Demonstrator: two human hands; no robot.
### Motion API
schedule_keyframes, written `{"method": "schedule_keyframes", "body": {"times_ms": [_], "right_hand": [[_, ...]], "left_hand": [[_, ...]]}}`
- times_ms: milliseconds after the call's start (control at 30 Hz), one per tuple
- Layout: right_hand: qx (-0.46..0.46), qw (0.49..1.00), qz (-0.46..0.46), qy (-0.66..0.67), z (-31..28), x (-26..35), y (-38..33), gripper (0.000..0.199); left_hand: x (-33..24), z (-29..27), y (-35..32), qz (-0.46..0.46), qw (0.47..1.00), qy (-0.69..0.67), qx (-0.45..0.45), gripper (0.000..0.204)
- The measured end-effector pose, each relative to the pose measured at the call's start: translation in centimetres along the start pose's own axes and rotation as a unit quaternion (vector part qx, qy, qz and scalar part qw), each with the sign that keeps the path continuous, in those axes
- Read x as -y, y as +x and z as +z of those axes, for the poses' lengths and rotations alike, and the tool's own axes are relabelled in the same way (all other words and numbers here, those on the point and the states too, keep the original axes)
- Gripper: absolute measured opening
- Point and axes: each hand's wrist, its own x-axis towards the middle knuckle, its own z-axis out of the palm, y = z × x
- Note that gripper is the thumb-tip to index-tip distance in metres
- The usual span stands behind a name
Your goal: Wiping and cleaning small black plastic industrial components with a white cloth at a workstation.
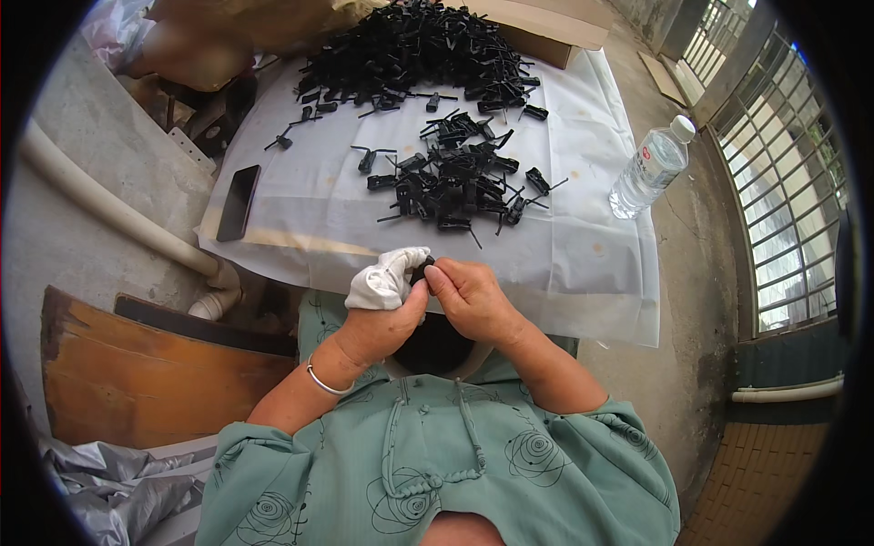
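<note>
A worktop covered in a pale, translucent sheet fills the upper middle of the view. A large heap of black pieces spreads along its far edge; a smaller cluster of the same pieces lies between that heap and the near edge. A clear bottle stands by the right edge, and a dark phone lies toward the near left corner. Just off the near edge, the left hand, partly in a white glove, and the bare right hand meet, both with a pinching grip on one small black part, mostly hidden by fingers. Judging by the loose pieces, it is probably light, stiff plastic, fairly smooth; the thin prongs look likely to snag or bend, so the thicker body seems the better hold.
</note>
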Motion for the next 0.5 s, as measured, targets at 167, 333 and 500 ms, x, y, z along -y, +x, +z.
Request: {"method": "schedule_keyframes", "body": {"times_ms": [167, 333, 500], "right_hand": [[-0.016, 0.995, 0.074, 0.062, 1.1, -0.2, -0.1, 0.024], [-0.036, 0.994, 0.045, 0.088, 0.1, -0.5, -0.3, 0.017], [0.061, 0.997, 0.024, -0.028, -0.3, -1.5, -0.9, 0.014]], "left_hand": [[1.8, -0.1, -0.3, 0.215, 0.944, 0.242, -0.057, 0.031], [0.8, -1.1, 0.1, 0.113, 0.992, 0.050, -0.029, 0.028], [0.0, -1.8, 0.0, -0.010, 0.992, -0.125, 0.006, 0.029]]}}
